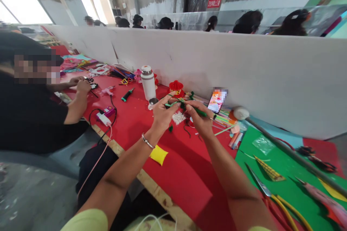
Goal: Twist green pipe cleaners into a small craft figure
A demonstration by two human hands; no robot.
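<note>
In front of me, both hands are raised over the red tabletop with their fingertips close together. My left hand, a silver bangle on its wrist, pinches a thin green strip. My right hand closes on a slender green piece with a thin end sticking out to the right; its kind is unclear. Between the fingertips the green parts meet, partly hidden by the fingers. White beads lie in a pile just below. Nearer to me is a yellow packet.
A white thermos and red lantern-like ornament stand behind. A phone leans against the partition. Scissors and a pink glue gun lie on the green sheet. At left a co-worker's hands hold something dark.
</note>
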